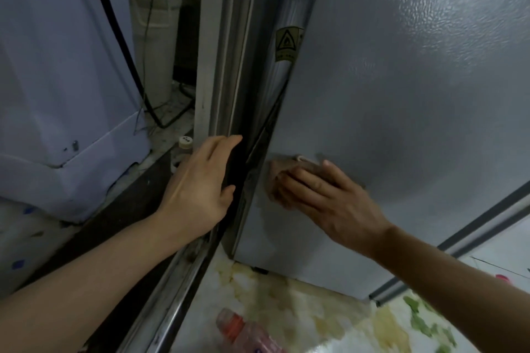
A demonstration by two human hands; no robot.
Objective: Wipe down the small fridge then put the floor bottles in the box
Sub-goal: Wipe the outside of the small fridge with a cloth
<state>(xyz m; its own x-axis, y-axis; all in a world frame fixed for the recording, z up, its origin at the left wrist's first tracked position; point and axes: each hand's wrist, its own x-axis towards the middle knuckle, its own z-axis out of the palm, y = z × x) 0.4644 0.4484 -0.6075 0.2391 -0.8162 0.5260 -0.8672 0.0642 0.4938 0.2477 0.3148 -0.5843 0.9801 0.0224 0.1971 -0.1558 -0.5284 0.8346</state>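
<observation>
— Hands: how many do we see, and what are they doing?

— Two. Our right hand lies flat with straight fingers on a small brownish cloth, pressing it against the grey side of the fridge, low down near its front corner. Our left hand is spread, fingers straight and the thumb apart, at the dark gap between the fridge and a pale door frame; we cannot tell whether the fingertips touch anything.

— One cloth, then. And bottles?

— We count one for certain: a clear plastic bottle with a red label, lying on its side on the patterned floor at the bottom edge of the view, well below both hands. What it holds we cannot tell; it is blurred. A small white cap shows just left of our left hand, perhaps on top of a second bottle, but the rest is hidden.

— Anything on the fridge itself?

— One yellow warning sticker, up on the front corner, above the cloth.

— And to the left?

— One white appliance standing there, with one black cable running down past it to the floor behind.
</observation>
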